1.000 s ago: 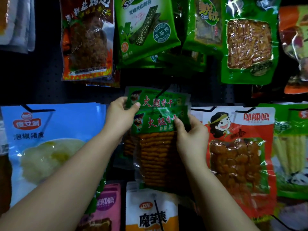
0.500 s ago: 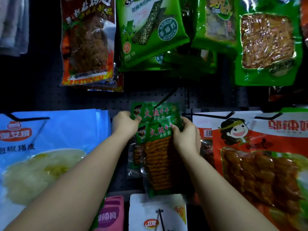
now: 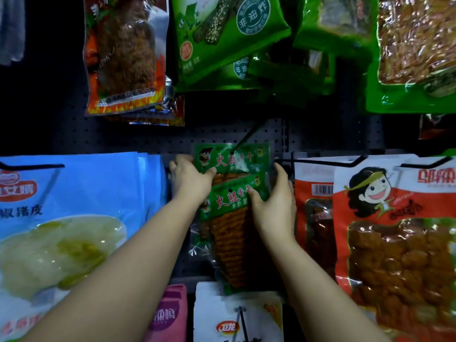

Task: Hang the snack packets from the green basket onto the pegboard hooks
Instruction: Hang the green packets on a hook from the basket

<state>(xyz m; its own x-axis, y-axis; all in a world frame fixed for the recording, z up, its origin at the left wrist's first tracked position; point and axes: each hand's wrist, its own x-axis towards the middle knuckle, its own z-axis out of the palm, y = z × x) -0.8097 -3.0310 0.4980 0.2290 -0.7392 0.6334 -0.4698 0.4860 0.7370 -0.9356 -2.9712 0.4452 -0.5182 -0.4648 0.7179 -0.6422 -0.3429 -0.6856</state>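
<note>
The front packet (image 3: 232,218) hung long axis vertical, its punched hole just below the tip of the hook (image 3: 248,137), which projected from the pegboard (image 3: 148,134) above it. A rear packet (image 3: 230,157) already sat on that hook. The right hand (image 3: 274,206) pinched the front packet's header; the left hand (image 3: 190,178) gripped the rear packet's left edge. The right hand appeared nearer the hole.
</note>
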